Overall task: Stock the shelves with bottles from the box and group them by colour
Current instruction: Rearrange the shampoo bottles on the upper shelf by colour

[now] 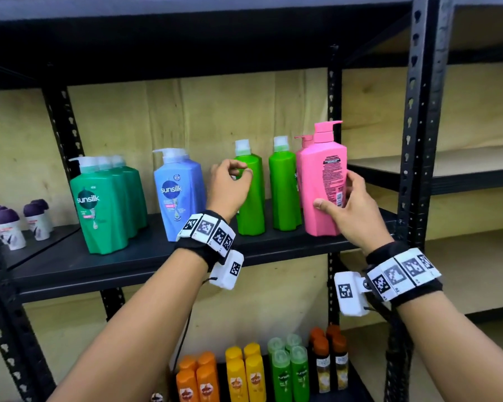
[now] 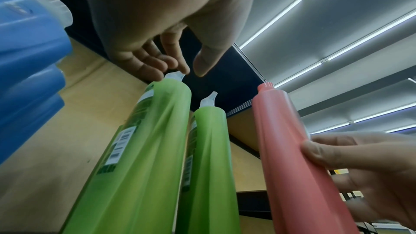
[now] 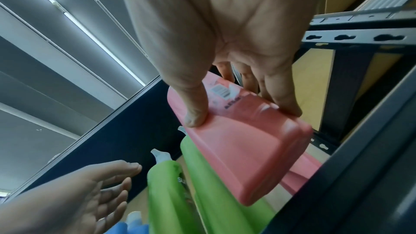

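Two pink bottles sit at the 3 o'clock end of the shelf (image 1: 145,253); the right hand (image 1: 352,210) has the front pink bottle (image 1: 323,181) clamped low on its body, thumb on the near face and fingers curled round the far edge. Its long axis is upright, pump at 12 o'clock, and the back label faces the person. Whether its base rests fully on the shelf or hangs just above it I cannot tell: the right wrist view shows the underside bare and tilted. The other pink bottle (image 1: 302,149) stands right behind it, mostly hidden.

From the fingers, the open spot lies toward 12 o'clock, deeper in, with the rack post (image 1: 413,140) close at 3 o'clock and a green bottle (image 1: 283,187) just beside at 9 o'clock. My read is that the next move is a short push inward and perhaps a turn to bring the front label out.

The left hand (image 1: 230,187) holds nothing, fingers loosely curled and slightly apart, hovering in front of the other green bottle (image 1: 251,195). It is well away from the pink pair, so the right hand is the one placed to finish.

The held bottle is flat-sided, opaque bright pink plastic with a matching pump.
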